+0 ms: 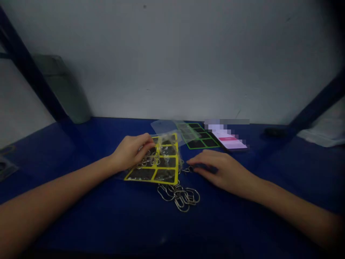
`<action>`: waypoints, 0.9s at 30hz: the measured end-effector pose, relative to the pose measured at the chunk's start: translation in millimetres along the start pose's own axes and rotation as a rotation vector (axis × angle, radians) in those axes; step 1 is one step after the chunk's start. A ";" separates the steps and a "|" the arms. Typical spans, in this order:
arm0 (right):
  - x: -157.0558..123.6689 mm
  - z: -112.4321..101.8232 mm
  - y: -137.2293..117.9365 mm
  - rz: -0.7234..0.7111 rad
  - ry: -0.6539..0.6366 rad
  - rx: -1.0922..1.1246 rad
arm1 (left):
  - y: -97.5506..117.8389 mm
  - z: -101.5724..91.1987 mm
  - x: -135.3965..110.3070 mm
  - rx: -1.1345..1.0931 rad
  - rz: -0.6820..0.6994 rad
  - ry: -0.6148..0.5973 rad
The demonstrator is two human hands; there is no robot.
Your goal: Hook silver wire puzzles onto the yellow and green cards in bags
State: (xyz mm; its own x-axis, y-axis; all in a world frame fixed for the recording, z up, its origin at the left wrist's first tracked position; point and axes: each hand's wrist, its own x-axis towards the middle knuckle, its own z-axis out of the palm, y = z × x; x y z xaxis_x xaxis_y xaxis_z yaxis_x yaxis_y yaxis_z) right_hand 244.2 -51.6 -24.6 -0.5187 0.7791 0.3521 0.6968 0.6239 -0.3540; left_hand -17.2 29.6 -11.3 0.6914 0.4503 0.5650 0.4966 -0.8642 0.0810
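Observation:
My left hand point(134, 151) is closed, thumb and fingers pinching the upper left part of a clear plastic bag point(168, 139). Black label stickers with yellow borders point(165, 162) show in or under that bag, and several bent wire hooks point(151, 158) lie by my left fingertips. To the right of the bag, my right hand point(219, 169) has its thumb and forefinger brought together at a small metal wire hook point(190, 168). Closer to me, a loose pile of silvery wire hooks point(183, 197) rests on the blue tabletop point(129, 219).
Behind the bag lie a second sheet of black labels with green borders point(203, 138), another clear sleeve point(167, 126) and a lit phone point(233, 142). A greenish cylinder point(68, 90) stands at the back left. White cloth point(325, 133) and a dark object point(275, 132) are at right.

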 end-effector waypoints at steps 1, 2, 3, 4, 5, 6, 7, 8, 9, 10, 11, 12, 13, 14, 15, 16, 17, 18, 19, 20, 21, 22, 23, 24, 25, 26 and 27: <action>0.3 -0.7 -1.4 0.015 -0.006 0.015 | 0.3 -0.4 0.0 -0.003 -0.001 -0.004; 0.6 -1.5 -2.8 0.030 -0.014 0.034 | 0.6 -0.8 0.0 -0.006 0.001 -0.006; 0.9 -2.2 -4.1 0.046 -0.020 0.054 | 0.8 -1.2 -0.1 -0.010 0.006 -0.010; 1.1 -2.8 -5.1 0.061 -0.025 0.075 | 1.1 -1.5 -0.1 -0.014 0.008 -0.011; 1.4 -3.1 -5.7 0.076 -0.026 0.094 | 1.2 -1.7 -0.2 -0.017 0.010 -0.013; 1.5 -3.2 -5.8 0.088 -0.026 0.108 | 1.4 -1.9 -0.3 -0.019 0.011 -0.017; 1.6 -3.2 -5.4 0.095 -0.030 0.115 | 1.5 -2.0 -0.4 -0.021 0.011 -0.022; 1.7 -3.0 -4.5 0.103 -0.031 0.111 | 1.6 -2.1 -0.5 -0.024 0.011 -0.025; 1.8 -2.9 -3.0 0.112 -0.029 0.094 | 1.7 -2.2 -0.5 -0.024 0.010 -0.027; 1.8 -2.8 -1.1 0.123 -0.022 0.066 | 1.8 -2.3 -0.5 -0.023 0.009 -0.027; 1.7 -2.9 1.1 0.137 -0.012 0.032 | 1.9 -2.3 -0.5 -0.021 0.009 -0.026; 1.6 -3.1 3.5 0.153 -0.003 -0.002 | 1.9 -2.4 -0.4 -0.021 0.008 -0.025; 1.4 -3.4 5.8 0.170 0.006 -0.030 | 2.0 -2.4 -0.3 -0.023 0.007 -0.024; 1.3 -3.8 7.8 0.187 0.014 -0.050 | 2.0 -2.5 -0.2 -0.026 0.006 -0.024; 1.1 -4.2 9.4 0.202 0.023 -0.064 | 2.1 -2.5 -0.1 -0.029 0.004 -0.026; 1.0 -4.7 10.2 0.208 0.039 -0.072 | 2.1 -2.6 0.0 -0.030 0.003 -0.029; 0.9 -5.3 10.2 0.206 0.065 -0.077 | 2.1 -2.7 0.1 -0.030 0.001 -0.032; 0.9 -6.0 9.2 0.198 0.105 -0.080 | 2.1 -2.7 0.2 -0.027 0.000 -0.034; 1.0 -6.9 7.3 0.185 0.160 -0.081 | 2.1 -2.7 0.3 -0.023 0.001 -0.037; 1.2 -7.9 4.7 0.165 0.226 -0.079 | 2.1 -2.7 0.3 -0.019 0.003 -0.040; 1.3 -8.9 1.5 0.139 0.294 -0.071 | 2.1 -2.8 0.4 -0.017 0.006 -0.041; 1.5 -10.1 -1.8 0.112 0.362 -0.060 | 2.2 -2.8 0.5 -0.015 0.008 -0.042; 1.7 -11.1 -4.9 0.086 0.423 -0.052 | 2.2 -2.9 0.5 -0.013 0.009 -0.043; 1.9 -11.8 -7.5 0.063 0.473 -0.046 | 2.3 -3.0 0.6 -0.013 0.011 -0.043; 2.0 -12.2 -9.4 0.045 0.498 -0.039 | 2.5 -3.2 0.6 -0.013 0.013 -0.045; 2.0 -12.3 -10.6 0.036 0.491 -0.028 | 2.6 -3.4 0.6 -0.014 0.015 -0.045; 2.0 -12.0 -11.0 0.037 0.455 -0.012 | 2.8 -3.5 0.6 -0.015 0.014 -0.050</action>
State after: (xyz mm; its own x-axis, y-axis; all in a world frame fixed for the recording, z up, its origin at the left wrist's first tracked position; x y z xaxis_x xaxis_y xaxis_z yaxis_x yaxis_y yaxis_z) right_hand 241.5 -57.6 -9.5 -0.2245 0.6926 0.6855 0.7175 0.5935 -0.3646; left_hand -17.3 26.7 -7.8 0.7241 0.4483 0.5242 0.4787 -0.8738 0.0861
